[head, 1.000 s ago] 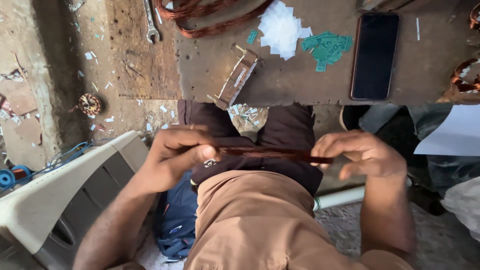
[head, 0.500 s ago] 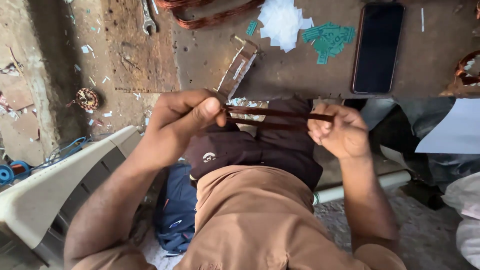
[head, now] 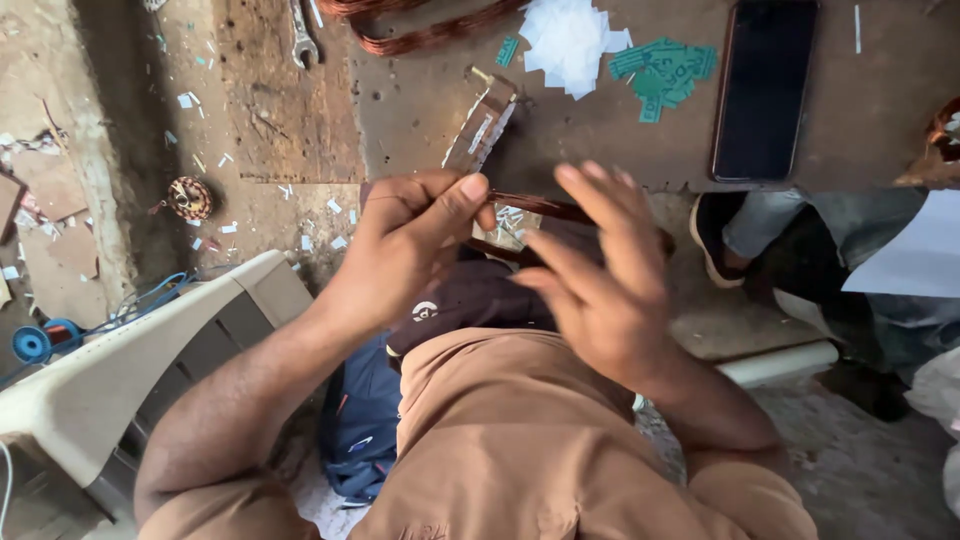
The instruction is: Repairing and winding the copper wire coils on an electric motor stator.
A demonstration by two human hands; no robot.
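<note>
Far across the scene, a brown table (head: 600,130) with a ragged near edge; on the left, a pale plastic chair (head: 120,370) tilted over the littered floor (head: 250,150); below, near, brown-clad knees and a dark blue bag (head: 365,420). On the table's far right, a black phone (head: 765,90) lying flat; left of it, green paper scraps (head: 665,68) beside white paper scraps (head: 570,38); further left, a coil of copper wire (head: 430,30) and a spanner (head: 300,35) on the floor side. At centre, left hand (head: 415,240) with fingers (head: 455,200) pinching one end of a thin bundle of copper wire (head: 540,207), thumb pressed on top; bundle running rightward, level, just near the table edge. Right hand (head: 600,290) blurred, fingers (head: 590,200) spread and lifted in front of the bundle's right part; contact with the wire impossible to tell.
</note>
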